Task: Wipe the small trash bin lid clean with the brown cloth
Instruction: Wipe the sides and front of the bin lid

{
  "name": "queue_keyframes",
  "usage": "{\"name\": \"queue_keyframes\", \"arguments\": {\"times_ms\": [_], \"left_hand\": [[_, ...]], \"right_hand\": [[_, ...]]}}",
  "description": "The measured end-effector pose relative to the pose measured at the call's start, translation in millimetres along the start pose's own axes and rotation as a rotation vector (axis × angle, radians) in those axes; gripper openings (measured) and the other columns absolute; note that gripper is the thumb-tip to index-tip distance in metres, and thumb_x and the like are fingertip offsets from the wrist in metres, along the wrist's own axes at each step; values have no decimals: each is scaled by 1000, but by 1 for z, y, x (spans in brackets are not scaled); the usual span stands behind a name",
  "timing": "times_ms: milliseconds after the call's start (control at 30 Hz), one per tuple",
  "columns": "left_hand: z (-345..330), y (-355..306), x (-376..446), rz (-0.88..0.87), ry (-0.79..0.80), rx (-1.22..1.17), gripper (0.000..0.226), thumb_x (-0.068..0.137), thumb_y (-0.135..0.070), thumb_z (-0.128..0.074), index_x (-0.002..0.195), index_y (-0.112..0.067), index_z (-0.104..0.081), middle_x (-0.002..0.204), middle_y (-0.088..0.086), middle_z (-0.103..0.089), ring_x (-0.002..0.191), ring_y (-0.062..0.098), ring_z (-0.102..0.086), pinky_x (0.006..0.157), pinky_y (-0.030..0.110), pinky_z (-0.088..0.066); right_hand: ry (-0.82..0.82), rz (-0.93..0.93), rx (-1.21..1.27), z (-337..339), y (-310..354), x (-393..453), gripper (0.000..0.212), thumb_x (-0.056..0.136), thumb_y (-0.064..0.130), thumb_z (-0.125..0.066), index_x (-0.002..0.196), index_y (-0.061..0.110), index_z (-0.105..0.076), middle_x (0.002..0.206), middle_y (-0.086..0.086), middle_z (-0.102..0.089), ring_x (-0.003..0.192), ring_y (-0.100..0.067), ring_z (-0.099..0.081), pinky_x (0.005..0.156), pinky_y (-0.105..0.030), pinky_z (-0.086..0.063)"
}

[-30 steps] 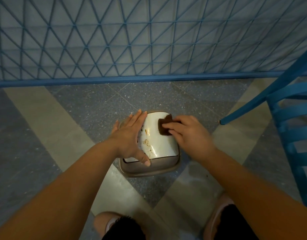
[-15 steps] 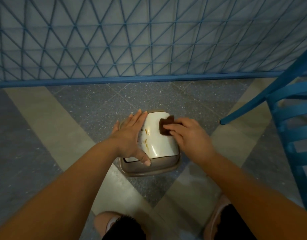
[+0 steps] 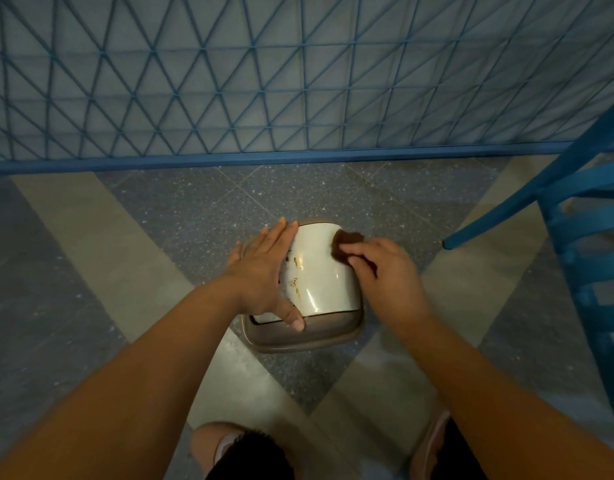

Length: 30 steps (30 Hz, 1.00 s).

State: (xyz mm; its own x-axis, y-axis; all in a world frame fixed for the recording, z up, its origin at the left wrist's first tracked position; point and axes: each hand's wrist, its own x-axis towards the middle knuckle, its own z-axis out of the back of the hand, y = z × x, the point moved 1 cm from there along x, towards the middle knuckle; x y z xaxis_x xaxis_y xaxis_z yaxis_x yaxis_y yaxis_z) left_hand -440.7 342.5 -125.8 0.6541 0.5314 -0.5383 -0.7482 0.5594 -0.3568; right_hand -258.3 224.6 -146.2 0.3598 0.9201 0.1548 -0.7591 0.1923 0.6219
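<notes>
Down on the floor (image 3: 167,216), between our two arms, we have the bin (image 3: 300,332) standing on speckled grey and beige tiles, near the blue mesh fence (image 3: 298,81). Its white lid (image 3: 321,271) curves over the top inside a brown rim, and orange-brown stains show along the lid's left part, just beside our left hand (image 3: 264,271). We lay that hand flat on the lid's left edge, fingers straight and close together pointing toward the fence, thumb stretched down to the near left corner of the rim; it grips nothing, only presses. Our right hand (image 3: 385,268) sits at the lid's right edge with its fingers curled onto the cloth (image 3: 347,241), a dark brown wad pressed against the far right corner of the lid. Part of the cloth is hidden under the fingers. A blue chair (image 3: 582,237) stands to the right, well apart from the bin, one leg on the floor. At the bottom edge we see our knees and dark shorts.
</notes>
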Motion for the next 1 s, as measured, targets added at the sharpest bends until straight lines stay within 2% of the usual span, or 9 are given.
{"name": "queue_keyframes", "arguments": {"times_ms": [67, 200, 267, 367, 500, 600, 700, 800, 1000], "left_hand": [[-1, 0, 1, 6, -1, -4, 152, 45, -63, -84, 144, -36, 28, 154, -14, 30, 143, 14, 25, 113, 52, 13], [-3, 1, 4, 16, -9, 11, 154, 43, -64, -84, 144, -37, 29, 153, -14, 32, 143, 14, 25, 113, 52, 13], [-3, -1, 3, 26, -9, 10, 153, 44, -62, -85, 144, -37, 29, 154, -14, 30, 143, 14, 24, 113, 52, 13], [-3, 0, 2, 11, -12, 4, 153, 43, -65, -84, 143, -38, 29, 154, -15, 29, 143, 13, 23, 113, 52, 13], [-3, 2, 3, 15, -8, 12, 154, 42, -68, -82, 142, -38, 30, 154, -15, 30, 143, 13, 24, 113, 53, 12], [-2, 1, 2, 21, -13, 18, 154, 43, -67, -83, 143, -38, 30, 153, -15, 31, 143, 13, 25, 114, 53, 13], [-2, 0, 1, 23, -8, 19, 153, 43, -67, -83, 143, -38, 29, 154, -14, 31, 143, 14, 25, 113, 52, 14], [-2, 0, 1, 26, -13, 19, 153, 42, -69, -82, 143, -38, 29, 155, -13, 29, 144, 15, 23, 112, 54, 15], [-13, -1, -5, 66, -115, -35, 153, 38, -77, -77, 144, -39, 27, 156, -12, 25, 146, 18, 18, 115, 55, 10]], "right_hand": [[-30, -48, -30, -10, 18, 6, 25, 91, 19, -55, 112, 28, -68, 115, -2, -60, 106, -23, -53, 89, -32, -46], [39, 200, -55, -15, 47, -42, 27, 82, 23, -51, 97, 26, -73, 109, -5, -64, 97, -25, -54, 71, -34, -54], [51, 240, -12, -11, 39, -68, 27, 80, 22, -53, 97, 28, -72, 109, -4, -64, 99, -21, -51, 73, -31, -54], [20, 84, 102, -5, 17, -76, 24, 87, 24, -53, 102, 32, -70, 112, -1, -62, 101, -18, -53, 80, -28, -50], [-32, -202, 176, -5, 9, -37, 25, 92, 18, -57, 110, 31, -67, 114, 3, -58, 107, -17, -54, 92, -34, -49], [-16, -124, 125, -7, 32, -38, 24, 91, 21, -58, 110, 31, -68, 117, 1, -57, 107, -16, -50, 89, -28, -47], [-1, -15, 123, -9, 40, -71, 22, 90, 28, -56, 107, 37, -67, 117, 9, -55, 104, -10, -46, 83, -15, -42], [-87, -152, 215, -14, 31, -86, 26, 90, 23, -60, 110, 38, -66, 115, 17, -49, 107, -8, -46, 88, -14, -38], [-106, -258, 256, -17, 29, -60, 26, 92, 21, -59, 112, 35, -66, 116, 13, -47, 113, -10, -44, 92, -20, -39]]}}
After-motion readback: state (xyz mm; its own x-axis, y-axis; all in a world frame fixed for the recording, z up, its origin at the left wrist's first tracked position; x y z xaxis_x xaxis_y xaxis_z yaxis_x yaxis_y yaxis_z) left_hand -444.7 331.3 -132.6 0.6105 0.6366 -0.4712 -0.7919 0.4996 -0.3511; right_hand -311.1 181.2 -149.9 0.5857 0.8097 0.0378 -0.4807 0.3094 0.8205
